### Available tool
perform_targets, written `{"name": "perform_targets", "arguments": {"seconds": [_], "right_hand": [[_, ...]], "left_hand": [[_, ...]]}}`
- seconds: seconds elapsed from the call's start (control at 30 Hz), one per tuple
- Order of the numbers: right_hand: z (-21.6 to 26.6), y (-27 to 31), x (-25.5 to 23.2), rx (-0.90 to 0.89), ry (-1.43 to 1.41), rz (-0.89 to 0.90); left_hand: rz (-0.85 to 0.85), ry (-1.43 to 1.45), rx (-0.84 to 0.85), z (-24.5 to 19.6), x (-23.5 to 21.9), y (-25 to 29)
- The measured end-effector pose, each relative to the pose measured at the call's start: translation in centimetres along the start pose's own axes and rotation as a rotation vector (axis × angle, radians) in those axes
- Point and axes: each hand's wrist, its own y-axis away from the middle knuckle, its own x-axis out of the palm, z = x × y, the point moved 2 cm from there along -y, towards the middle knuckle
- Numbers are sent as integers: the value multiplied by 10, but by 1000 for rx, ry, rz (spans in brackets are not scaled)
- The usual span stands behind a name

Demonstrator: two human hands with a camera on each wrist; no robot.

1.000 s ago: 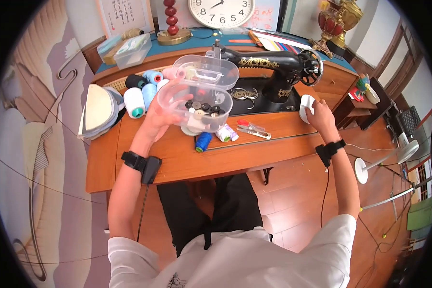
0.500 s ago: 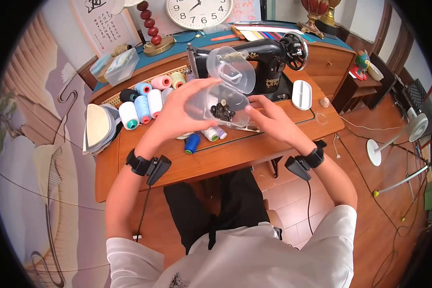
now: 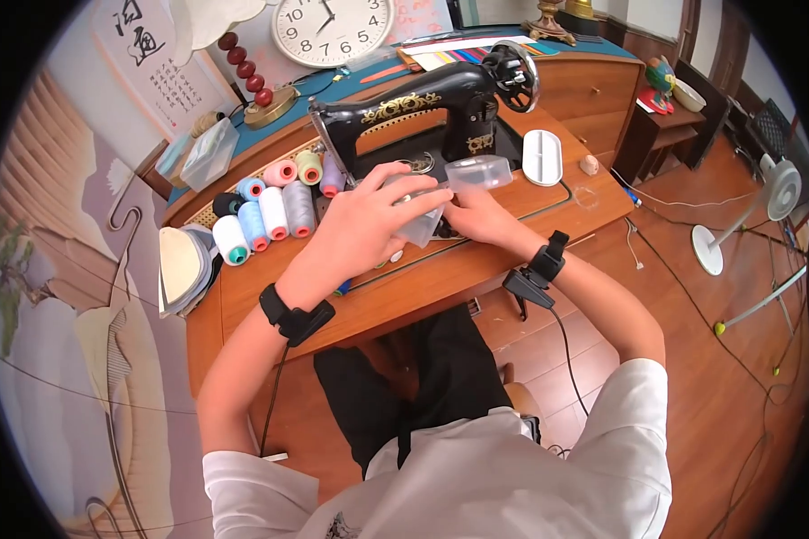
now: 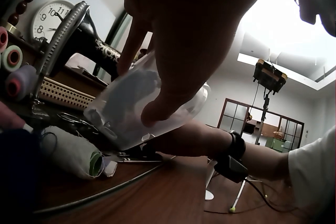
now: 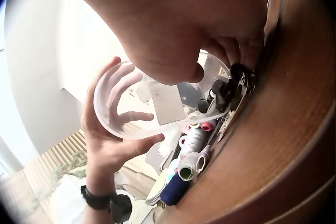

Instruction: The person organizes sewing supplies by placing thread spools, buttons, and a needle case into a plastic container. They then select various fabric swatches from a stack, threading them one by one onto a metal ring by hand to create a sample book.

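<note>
My left hand (image 3: 360,220) grips a clear plastic box (image 3: 420,225) with its fingers spread over the upper side. The box is tipped steeply down toward the right, its clear lid (image 3: 478,171) hanging open. Dark buttons (image 5: 223,92) are gathered at its low end in the right wrist view. There my right hand (image 3: 485,220) curls round the edge, thumb at the near side and fingers by the buttons. Close below, a white thread spool (image 4: 71,150) and thread snips (image 4: 139,157) lie on the wooden table (image 3: 530,225).
A black sewing machine (image 3: 404,108) stands just behind the hands. Several thread spools (image 3: 270,211) lie to the left, beside a stack of cut pieces (image 3: 186,269). At the right are a white divided tray (image 3: 542,157) and a small pinkish lump (image 3: 589,164).
My right hand has left the white tray and come to the box. My left hand has brought the box lower and to the right, tipping it over as the buttons slid down.
</note>
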Motion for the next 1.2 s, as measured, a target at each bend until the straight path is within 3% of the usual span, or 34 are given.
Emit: {"name": "perform_targets", "arguments": {"seconds": [0.17, 0.23, 0.37, 0.43, 0.53, 0.67, 0.73, 0.8, 0.93, 0.97, 1.0, 1.03, 1.1, 1.17, 1.2], "right_hand": [[13, 9, -5, -15, 41, -11], [7, 6, 0, -147, 283, -112], [-8, 9, -5, -283, 275, -87], [-10, 4, -6, -534, 403, -147], [-8, 0, -6, -433, 195, -152], [10, 7, -13, -303, 172, -97], [13, 7, -15, -45, 99, 34], [-4, 1, -11, 17, 43, 19], [12, 7, -24, 210, -145, 4], [12, 6, -30, 206, -140, 4], [11, 4, -43, 106, -3, -99], [9, 3, -55, 5, 132, -200], [12, -1, -88, 15, 462, -340], [15, 3, -115, 10, 912, -579], [3, -1, -127, 104, 966, -551]], "left_hand": [[6, -113, 70, 1, 5, -3], [1, -142, 97, 0, 5, -1], [1, -165, 79, -3, 4, 3], [-11, -176, 79, -2, 4, 6], [-41, -211, 87, 2, -3, 12], [-129, -201, 15, 9, -13, 21], [-154, -185, -30, 13, -19, 26], [-268, -19, -74, 18, -26, 32], [-307, 243, -240, 22, -25, 47], [-393, 569, -346, 27, -19, 54], [-476, 898, -447, 30, -15, 58], [-483, 897, -445, 28, -16, 62], [-597, 1224, -558, 25, -20, 70], [-643, 1306, -554, 20, -22, 74], [-678, 1383, -548, 19, -23, 76]]}}
